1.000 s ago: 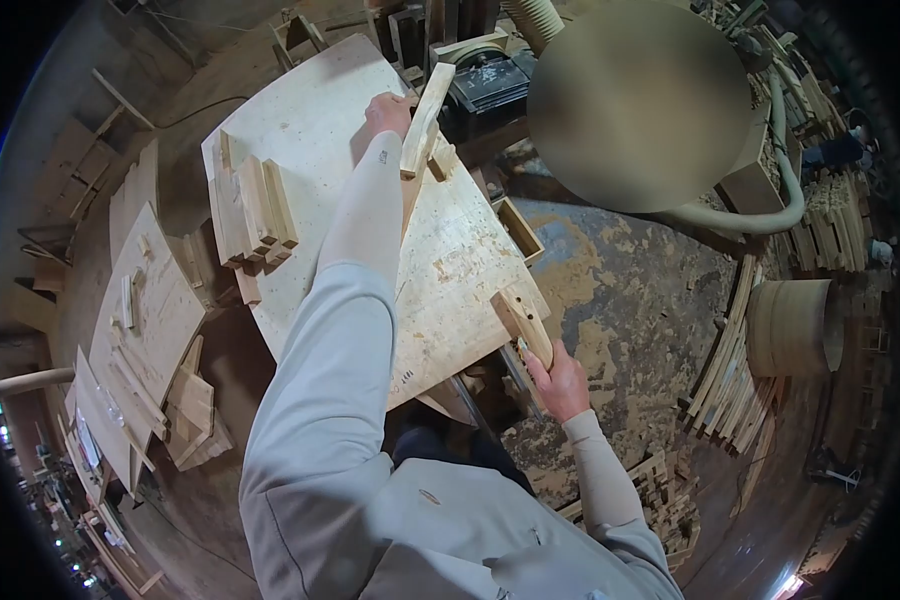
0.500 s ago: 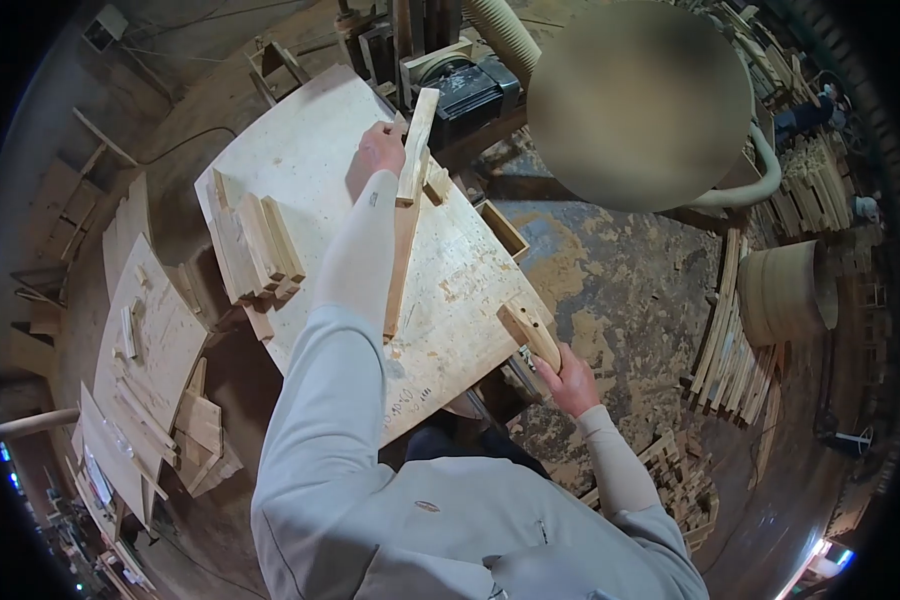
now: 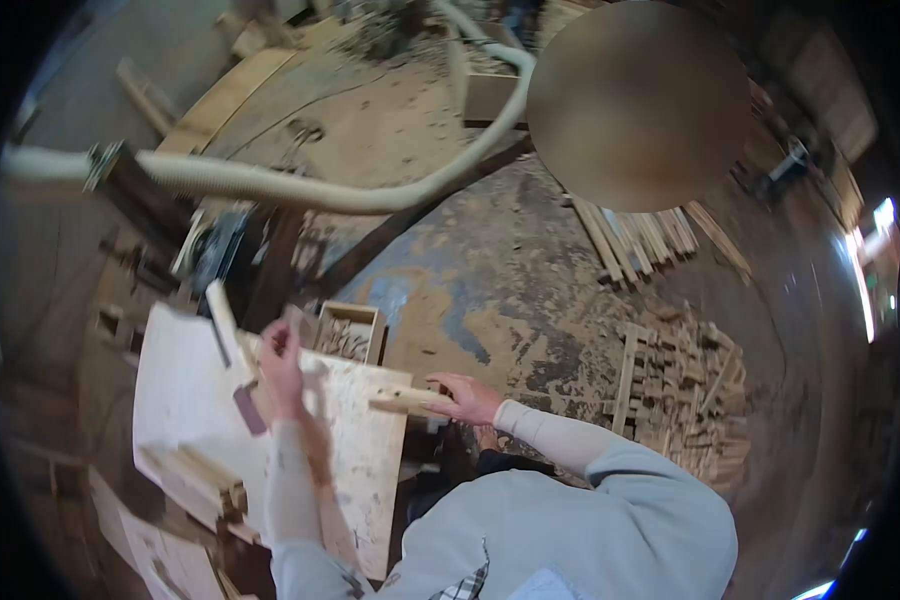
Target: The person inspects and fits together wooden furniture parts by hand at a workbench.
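Note:
My left hand (image 3: 280,365) is raised over the pale board (image 3: 355,455), fingers curled; blur hides what they may hold. Just left of it, a narrow wooden strip (image 3: 224,312) slants across the board, with a dark-faced piece (image 3: 250,409) below. At the board's right edge, my right hand (image 3: 475,402) grips the end of a light wooden block (image 3: 395,398) with small dark holes, thumb on the near side and fingers over the far side.
Stacked wooden pieces (image 3: 198,475) lie on the board's left part. Beyond the board stands an open box (image 3: 379,338) of scraps. A thick hose (image 3: 320,192) crosses behind a machine (image 3: 220,245). Piled offcuts (image 3: 670,385) and long strips (image 3: 625,243) lie on the right.
The view has swung right, so the board now appears lower and further left. My left hand has come away from the strip it was beside. My right hand still grips the holed block.

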A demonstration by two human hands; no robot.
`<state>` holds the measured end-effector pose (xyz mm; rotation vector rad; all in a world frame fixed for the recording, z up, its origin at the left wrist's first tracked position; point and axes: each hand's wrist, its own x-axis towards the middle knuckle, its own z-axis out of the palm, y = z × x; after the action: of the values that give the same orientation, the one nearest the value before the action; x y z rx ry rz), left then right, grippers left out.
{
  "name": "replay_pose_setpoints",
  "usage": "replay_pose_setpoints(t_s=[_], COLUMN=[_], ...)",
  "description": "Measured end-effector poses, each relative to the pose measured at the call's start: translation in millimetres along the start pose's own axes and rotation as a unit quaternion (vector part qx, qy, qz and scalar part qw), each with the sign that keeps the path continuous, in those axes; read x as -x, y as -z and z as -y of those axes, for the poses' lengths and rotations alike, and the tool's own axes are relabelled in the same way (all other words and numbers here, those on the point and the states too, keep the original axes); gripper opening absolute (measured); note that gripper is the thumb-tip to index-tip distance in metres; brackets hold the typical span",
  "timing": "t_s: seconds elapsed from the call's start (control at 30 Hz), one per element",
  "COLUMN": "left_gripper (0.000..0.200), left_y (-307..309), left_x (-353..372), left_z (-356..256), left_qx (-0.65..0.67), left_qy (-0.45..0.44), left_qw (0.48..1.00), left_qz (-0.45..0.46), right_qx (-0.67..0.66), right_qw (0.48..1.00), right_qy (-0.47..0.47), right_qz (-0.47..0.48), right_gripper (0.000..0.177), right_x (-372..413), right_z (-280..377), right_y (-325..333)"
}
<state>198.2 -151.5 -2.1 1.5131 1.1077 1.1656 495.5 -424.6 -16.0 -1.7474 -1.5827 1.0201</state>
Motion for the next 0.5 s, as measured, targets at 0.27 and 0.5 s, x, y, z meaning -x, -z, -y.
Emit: replay_pose_setpoints(t_s=[0.27, 0.5], left_gripper=[0.03, 0.039], left_y=[-181, -235], left_x=[127, 142], left_z=[-65, -76], left_qx=[0.073, -0.198], left_qy=[0.093, -0.142], left_qw=[0.93, 0.91], left_qz=[0.349, 0.336], right_qx=[-0.14, -0.082], right_qw=[0.982, 0.966], right_qy=[0.058, -0.03], right_qz=[-0.11, -0.245], right_gripper=[0.059, 0.04], right_x=[7, 51], right_z=[-24, -139], right_y=[86, 159])
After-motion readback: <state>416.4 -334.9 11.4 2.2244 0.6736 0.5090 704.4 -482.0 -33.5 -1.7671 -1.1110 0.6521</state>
